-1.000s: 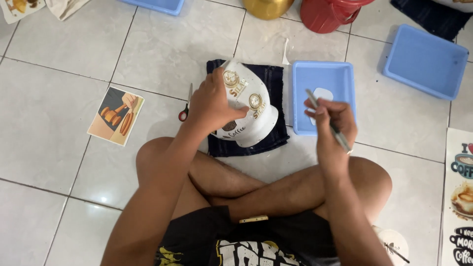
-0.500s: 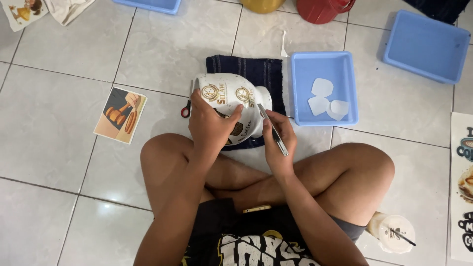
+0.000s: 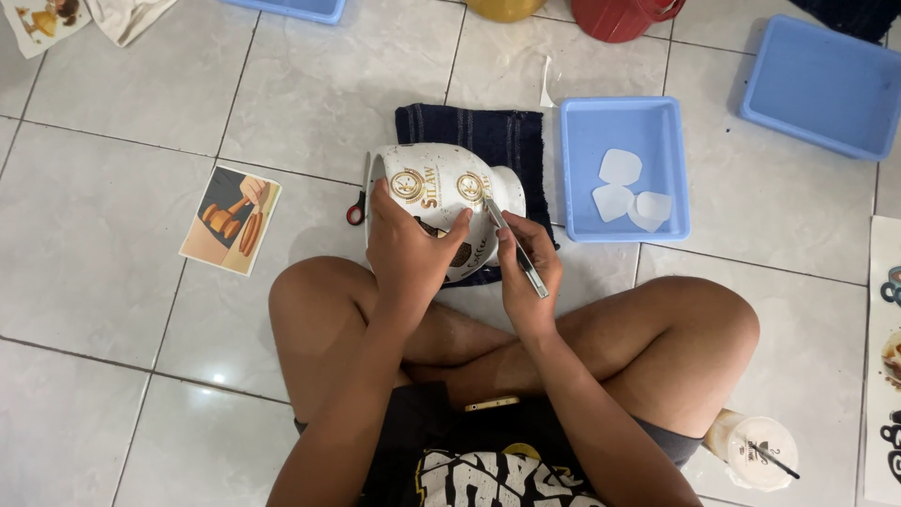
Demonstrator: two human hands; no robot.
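A white ceramic pot with round gold stickers lies on its side on a dark blue cloth in front of my crossed legs. My left hand grips the pot from the near side, fingers spread over its wall. My right hand holds thin metal tweezers, whose tip touches the pot near one gold sticker. A light blue tray to the right of the cloth holds a few translucent cut-out pieces.
Red-handled scissors lie left of the pot. A picture card rests on the tiles further left. A second blue tray sits at upper right, a lidded drink cup beside my right knee, printed sheets at the right edge.
My right hand came from over the blue tray to the pot with the tweezers. My left hand turned the pot so its stickers face up.
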